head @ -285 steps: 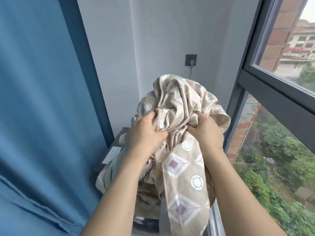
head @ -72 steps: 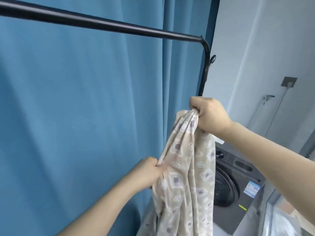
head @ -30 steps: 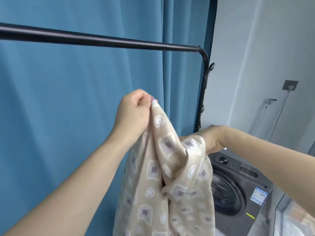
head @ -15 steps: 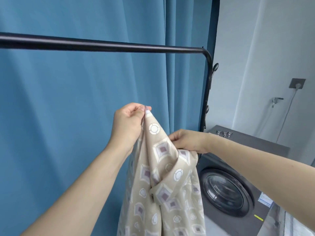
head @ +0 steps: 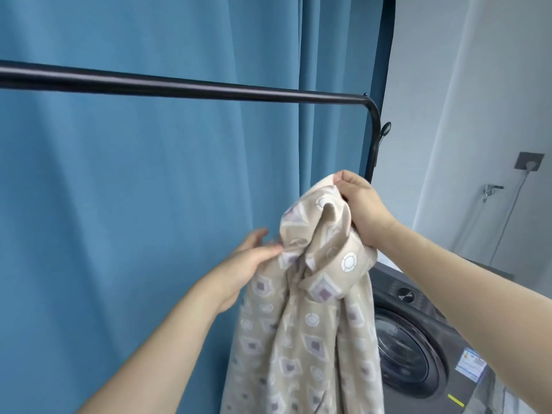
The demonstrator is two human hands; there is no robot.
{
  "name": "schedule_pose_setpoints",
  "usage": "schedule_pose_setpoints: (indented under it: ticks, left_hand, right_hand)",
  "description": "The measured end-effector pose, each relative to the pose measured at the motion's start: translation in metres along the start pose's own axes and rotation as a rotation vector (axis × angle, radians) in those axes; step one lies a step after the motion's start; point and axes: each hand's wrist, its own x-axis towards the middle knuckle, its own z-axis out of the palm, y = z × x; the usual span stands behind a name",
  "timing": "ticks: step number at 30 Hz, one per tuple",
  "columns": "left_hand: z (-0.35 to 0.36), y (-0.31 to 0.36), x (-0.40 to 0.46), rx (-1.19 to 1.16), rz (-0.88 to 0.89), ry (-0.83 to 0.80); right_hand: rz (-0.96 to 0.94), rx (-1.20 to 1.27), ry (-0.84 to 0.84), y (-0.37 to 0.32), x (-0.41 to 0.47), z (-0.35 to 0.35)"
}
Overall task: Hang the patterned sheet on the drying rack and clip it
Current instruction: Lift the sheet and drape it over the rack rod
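The beige patterned sheet hangs bunched in front of me, below the black bar of the drying rack and not touching it. My right hand grips the gathered top of the sheet, close to the rack's right post. Lower and to the left, my left hand is blurred, its fingers stretched out, with thumb and fingertips at the sheet's left edge. No clip is in sight.
A blue curtain hangs right behind the rack. A dark front-loading washing machine stands at the lower right. On the pale wall are a socket with a cable and a tap. The rack post carries a small knob.
My right hand has risen with a bunch of the sheet and now holds its highest part. My left hand has let go of the top corner and dropped to the sheet's left edge.
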Motion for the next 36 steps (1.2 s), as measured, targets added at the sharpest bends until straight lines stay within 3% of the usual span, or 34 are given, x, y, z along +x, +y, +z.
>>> schedule_pose_setpoints:
  ticks: [3, 5, 6, 7, 9, 11, 14, 16, 18, 20, 21, 23, 24, 25, 27, 28, 30, 33, 36]
  left_hand:
    - [0.018, -0.018, 0.013, 0.16, -0.224, -0.171]
    - [0.021, -0.022, 0.02, 0.273, -0.151, -0.101]
    - [0.018, -0.02, 0.023, 0.358, -0.081, 0.018]
    - [0.014, -0.017, 0.026, 0.475, 0.003, 0.186]
    - [0.005, -0.011, 0.029, 0.653, 0.247, 0.594]
    - [0.004, -0.005, 0.024, 0.658, 0.527, 0.778]
    - [0.016, -0.004, 0.003, 0.792, 0.876, 0.589]
    - [0.036, -0.013, -0.02, 0.952, 1.019, 0.231]
    - [0.063, -0.027, -0.039, 1.014, 0.923, -0.223]
    - [0.085, -0.046, -0.042, 0.814, 0.642, -0.503]
    - [0.091, -0.051, -0.037, 0.597, 0.461, -0.508]
    - [0.092, -0.064, -0.013, 0.283, 0.201, -0.226]
    - [0.088, -0.069, -0.001, 0.248, 0.087, -0.103]
    - [0.086, -0.073, 0.007, 0.257, -0.036, -0.063]
    - [0.088, -0.087, 0.015, 0.254, -0.217, -0.192]
    - [0.091, -0.094, 0.015, 0.283, -0.242, -0.278]
    - [0.1, -0.105, 0.017, 0.296, -0.191, -0.299]
    - [0.104, -0.118, 0.025, 0.238, -0.142, -0.183]
    - [0.097, -0.131, 0.04, 0.209, -0.235, -0.018]
  right_hand:
    - [-0.02, 0.036, 0.105, -0.017, -0.002, -0.007]
    - [0.017, 0.102, 0.116, -0.024, 0.001, -0.022]
    - [0.039, 0.118, 0.05, -0.027, 0.003, -0.031]
    - [0.049, 0.009, -0.023, -0.028, 0.006, -0.041]
    - [0.072, -0.604, -0.214, -0.027, 0.005, -0.058]
    - [0.218, -1.091, -0.478, -0.022, -0.002, -0.063]
    - [0.348, -1.532, -0.711, -0.009, -0.014, -0.058]
    - [0.209, -1.651, -0.673, -0.001, -0.013, -0.062]
    - [0.083, -1.619, -0.617, 0.007, -0.009, -0.073]
    - [0.056, -1.475, -0.598, 0.01, -0.008, -0.078]
    - [0.068, -1.409, -0.588, 0.011, -0.008, -0.08]
    - [0.083, -1.287, -0.558, 0.012, -0.009, -0.084]
    - [0.102, -1.211, -0.536, 0.012, -0.009, -0.087]
    - [0.14, -1.119, -0.506, 0.012, -0.008, -0.091]
    - [0.207, -0.976, -0.47, 0.017, -0.005, -0.099]
    - [0.21, -0.949, -0.458, 0.018, -0.005, -0.1]
    - [0.208, -0.916, -0.444, 0.018, -0.005, -0.102]
    - [0.215, -0.853, -0.412, 0.016, -0.007, -0.106]
    - [0.22, -0.78, -0.428, 0.015, -0.007, -0.103]
